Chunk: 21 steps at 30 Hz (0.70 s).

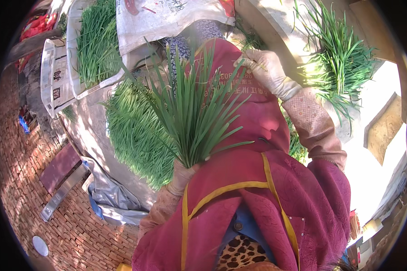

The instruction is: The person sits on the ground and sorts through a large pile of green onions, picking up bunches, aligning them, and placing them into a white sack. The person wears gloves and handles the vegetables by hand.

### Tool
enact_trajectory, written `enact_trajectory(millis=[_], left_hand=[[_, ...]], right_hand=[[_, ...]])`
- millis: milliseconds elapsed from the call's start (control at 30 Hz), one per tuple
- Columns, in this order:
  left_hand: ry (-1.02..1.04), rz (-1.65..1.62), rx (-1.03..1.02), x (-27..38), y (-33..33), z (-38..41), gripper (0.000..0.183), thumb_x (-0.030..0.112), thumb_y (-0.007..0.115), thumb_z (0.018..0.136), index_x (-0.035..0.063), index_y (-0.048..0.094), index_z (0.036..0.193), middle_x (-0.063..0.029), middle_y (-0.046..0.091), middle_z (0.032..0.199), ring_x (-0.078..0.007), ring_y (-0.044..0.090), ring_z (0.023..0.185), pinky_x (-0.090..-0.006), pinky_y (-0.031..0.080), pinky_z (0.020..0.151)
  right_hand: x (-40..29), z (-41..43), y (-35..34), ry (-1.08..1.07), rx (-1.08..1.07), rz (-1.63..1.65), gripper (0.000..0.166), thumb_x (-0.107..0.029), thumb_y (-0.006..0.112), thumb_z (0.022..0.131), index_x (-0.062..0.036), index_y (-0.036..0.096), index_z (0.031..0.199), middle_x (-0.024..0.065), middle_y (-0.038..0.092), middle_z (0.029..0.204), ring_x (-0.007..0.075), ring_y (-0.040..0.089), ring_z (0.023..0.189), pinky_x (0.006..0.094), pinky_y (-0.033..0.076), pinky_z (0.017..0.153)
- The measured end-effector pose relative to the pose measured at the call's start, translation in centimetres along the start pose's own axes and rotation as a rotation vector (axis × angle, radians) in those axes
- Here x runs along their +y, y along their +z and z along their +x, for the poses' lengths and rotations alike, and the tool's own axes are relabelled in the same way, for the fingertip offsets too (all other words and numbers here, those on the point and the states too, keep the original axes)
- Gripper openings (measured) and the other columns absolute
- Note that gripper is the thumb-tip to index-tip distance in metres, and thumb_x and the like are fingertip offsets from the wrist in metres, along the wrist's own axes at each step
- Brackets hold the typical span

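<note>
My left hand [183,174], in a pale glove, is closed around the lower end of a bunch of long flat green leaves [190,125], probably garlic chives, whose tips fan out over my red apron [257,125]. Up at the bunch's right side is my right hand [263,69], also gloved, with its fingers pinched together on what seems a thin leaf or scrap. A large pile of the same greens [139,135] lies left of the bunch. Another loose heap [342,64] rests on the pale surface at the right.
A white plastic crate [56,81] with more greens [98,44] stands at the upper left. Beside it, a printed white sack [149,23] covers part of my lap. Grey plastic sheeting [117,196] lies at the lower left, near brick paving [88,240].
</note>
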<state>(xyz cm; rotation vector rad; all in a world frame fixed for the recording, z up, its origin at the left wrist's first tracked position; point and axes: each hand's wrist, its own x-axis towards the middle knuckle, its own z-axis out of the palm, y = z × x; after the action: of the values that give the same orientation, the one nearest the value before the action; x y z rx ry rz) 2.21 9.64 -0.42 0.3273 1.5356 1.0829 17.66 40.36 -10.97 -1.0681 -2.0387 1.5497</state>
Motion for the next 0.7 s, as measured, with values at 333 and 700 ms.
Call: enact_trajectory(millis=[333,700], left_hand=[[-0.030,0.144,-0.029,-0.6,-0.9,-0.2,0.031,-0.002,0.071,0.079,0.0012,0.065,0.110,-0.0067,0.070,0.103,-0.0128,0.065,0.092,-0.0292,0.051,0.085],[-0.007,-0.151,-0.104,-0.9,-1.0,-0.2,0.038,-0.002,0.068,0.081,-0.0011,0.059,0.119,-0.0124,0.067,0.110,-0.0192,0.065,0.101,-0.0324,0.050,0.093]], right_hand=[[-7.4,-0.3,-3.2,-0.239,-0.026,-0.152,0.039,-0.035,0.081,0.072,-0.0134,0.072,0.103,0.0050,0.061,0.078,0.0181,0.060,0.081,0.0333,0.049,0.075],[-7.5,-1.5,3.1,-0.190,0.131,-0.006,0.012,-0.019,0.073,0.081,-0.0070,0.071,0.083,0.0057,0.066,0.071,0.0193,0.060,0.066,0.0308,0.049,0.067]])
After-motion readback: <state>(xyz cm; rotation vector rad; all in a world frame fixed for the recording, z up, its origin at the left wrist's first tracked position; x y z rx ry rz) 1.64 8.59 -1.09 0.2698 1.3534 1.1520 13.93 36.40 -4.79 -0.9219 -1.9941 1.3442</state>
